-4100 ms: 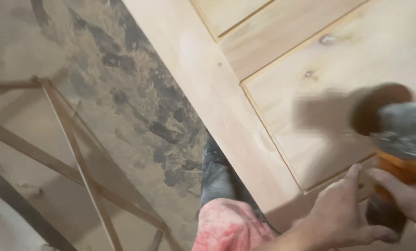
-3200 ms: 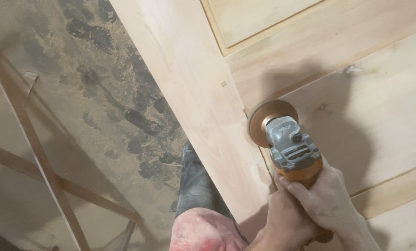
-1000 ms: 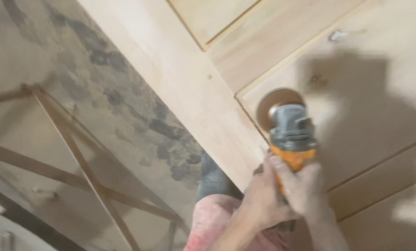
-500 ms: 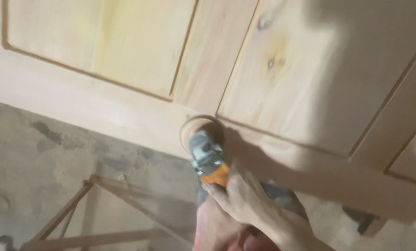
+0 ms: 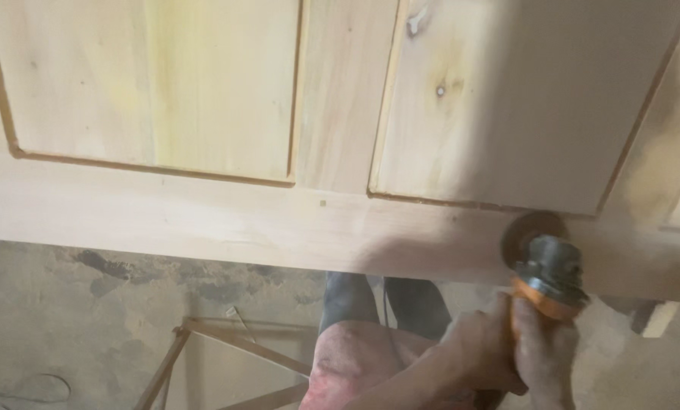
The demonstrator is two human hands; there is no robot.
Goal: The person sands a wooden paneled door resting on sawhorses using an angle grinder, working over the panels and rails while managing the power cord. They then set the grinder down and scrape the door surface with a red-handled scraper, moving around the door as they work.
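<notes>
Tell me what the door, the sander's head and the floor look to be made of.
Door: bare, unfinished pale wood, with visible grain and knots.
Sander, gripped by both hands: grey head looks like cast metal, orange body likely plastic; blurred.
Floor: rough, stained concrete, probably.

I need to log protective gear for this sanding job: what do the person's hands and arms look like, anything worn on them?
Both hands, the left hand and the right hand, are bare, with no gloves. No rings or watch can be made out through the motion blur. The forearm that shows is bare too, with no sleeve in view.
</notes>
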